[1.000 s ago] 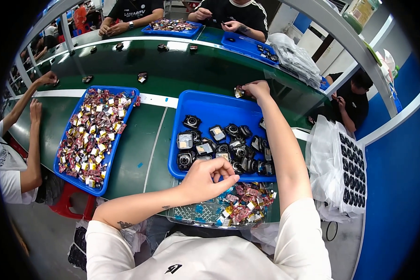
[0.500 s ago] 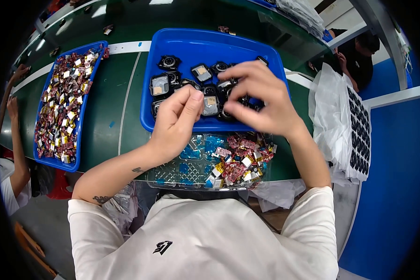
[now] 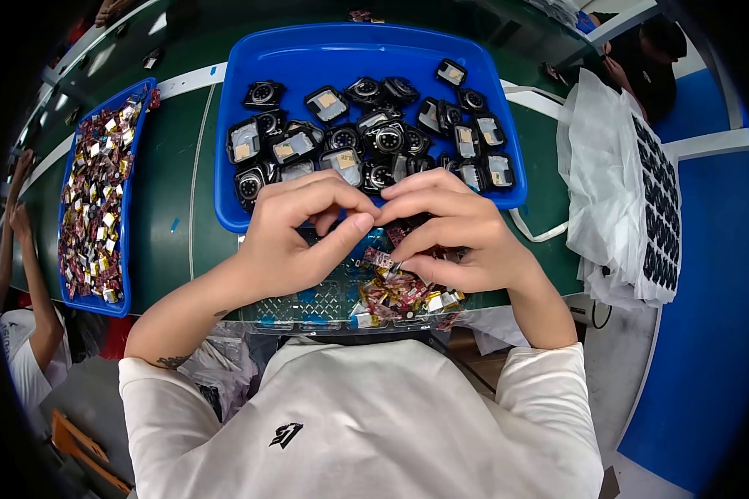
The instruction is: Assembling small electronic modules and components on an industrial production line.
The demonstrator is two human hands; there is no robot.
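My left hand [image 3: 304, 233] and my right hand [image 3: 462, 233] meet in front of a blue tray [image 3: 358, 35], fingertips almost touching. The left thumb and forefinger are pinched together; whatever is between them is too small to make out. My right fingers are curled, with the thumb close to the other fingertips, and their contents cannot be made out. Inside the tray lie several black watch cases [image 3: 341, 162], some showing round sensor backs, others open grey insides. Below my hands, a clear compartment tray [image 3: 320, 309] bears a pile of small red circuit boards [image 3: 404, 291] with yellow-and-white parts.
At the left stands a long blue tray [image 3: 128, 200] heaped with similar small boards [image 3: 100, 191]. White sheets [image 3: 599, 158] and a panel of black pieces [image 3: 656, 204] are stacked at the right. Co-workers' arms [image 3: 33, 258] show at the far left; another person [image 3: 645, 75] is at upper right.
My right hand has come down from over the blue tray, its spread fingers curling in beside my left hand. Both hands now hover nearer the small boards. The view has shifted slightly.
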